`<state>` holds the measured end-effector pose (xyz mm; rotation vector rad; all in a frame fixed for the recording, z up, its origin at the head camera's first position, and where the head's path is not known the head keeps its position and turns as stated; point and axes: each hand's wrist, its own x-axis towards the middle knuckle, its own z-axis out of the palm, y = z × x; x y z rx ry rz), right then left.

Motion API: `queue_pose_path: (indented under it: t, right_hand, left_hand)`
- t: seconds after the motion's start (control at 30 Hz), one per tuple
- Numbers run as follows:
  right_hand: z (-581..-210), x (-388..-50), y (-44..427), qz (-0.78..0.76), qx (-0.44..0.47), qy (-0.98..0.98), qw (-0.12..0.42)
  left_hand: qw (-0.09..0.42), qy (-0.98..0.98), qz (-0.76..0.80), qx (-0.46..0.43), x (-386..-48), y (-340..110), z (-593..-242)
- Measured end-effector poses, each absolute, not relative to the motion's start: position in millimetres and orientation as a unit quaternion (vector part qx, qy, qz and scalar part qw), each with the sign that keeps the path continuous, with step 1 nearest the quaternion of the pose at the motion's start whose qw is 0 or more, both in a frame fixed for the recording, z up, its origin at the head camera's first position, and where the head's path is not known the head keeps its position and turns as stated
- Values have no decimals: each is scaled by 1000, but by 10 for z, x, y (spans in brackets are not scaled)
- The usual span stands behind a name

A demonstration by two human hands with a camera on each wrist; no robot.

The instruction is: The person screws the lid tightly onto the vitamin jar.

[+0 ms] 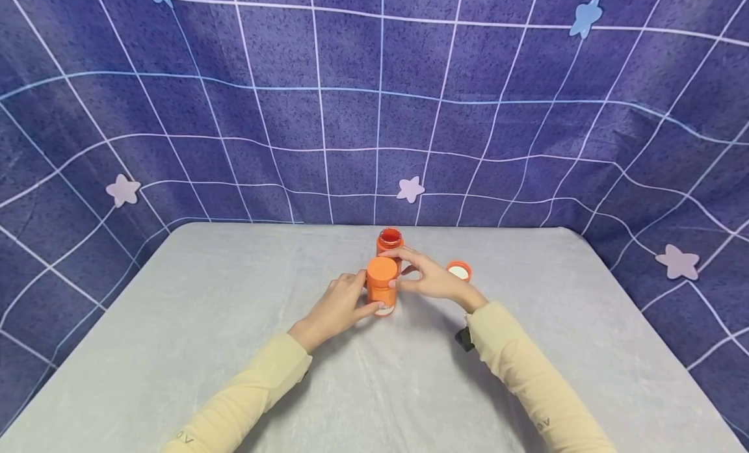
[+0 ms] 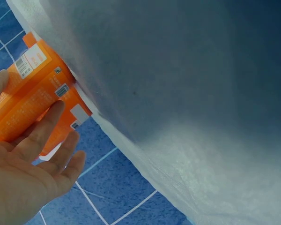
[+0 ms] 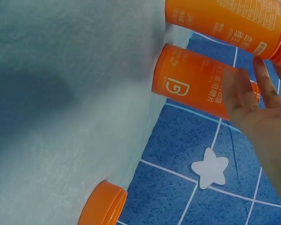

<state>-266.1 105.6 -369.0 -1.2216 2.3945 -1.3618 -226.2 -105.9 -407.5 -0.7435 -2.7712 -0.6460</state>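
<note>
A capped orange bottle [image 1: 381,296] stands on the table between both hands. My left hand [image 1: 335,308] grips its lower body, thumb in front and fingers on the left side. In the left wrist view the thumb and index finger lie on either side of this bottle [image 2: 30,91]. My right hand [image 1: 432,279] holds the upper end by its orange cap [image 1: 382,269], thumb on the near right and index finger reaching behind. Just behind stands an uncapped orange bottle [image 1: 390,238], its mouth facing up. Some right fingers pass close in front of that bottle [image 3: 192,82]; contact is unclear.
A loose orange cap [image 1: 459,271] lies on the table to the right, white inside facing up. A small black object [image 1: 465,338] shows beneath the right sleeve. The grey-covered table [image 1: 374,388] ends at a blue gridded cloth [image 1: 351,115] behind the bottles.
</note>
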Motion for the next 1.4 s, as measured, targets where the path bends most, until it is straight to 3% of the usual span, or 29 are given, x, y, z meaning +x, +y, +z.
queue_pose_path:
  t: [0.2,0.5,0.9,1.2,1.4]
  right_hand:
    - [-3550,-2525,1032,-465,-391,792,61]
    - [-3828,-2634,1009,-481,-353,802,13]
    - [-3880,-2595,965,-479,-331,812,-27]
    - [-3862,-2597,986,-486,-351,800,3]
    - [-3663,-2496,1010,-479,-376,793,30]
  left_hand:
    - [100,-937,-217,-255,-2266,-1062,-4079]
    - [107,-935,-217,-258,-2267,-1061,-4071]
    - [112,-934,-216,-263,-2268,-1066,-4083]
    - [109,-934,-220,-259,-2258,-1056,-4069]
    - [107,-936,-218,-256,-2258,-1057,-4066]
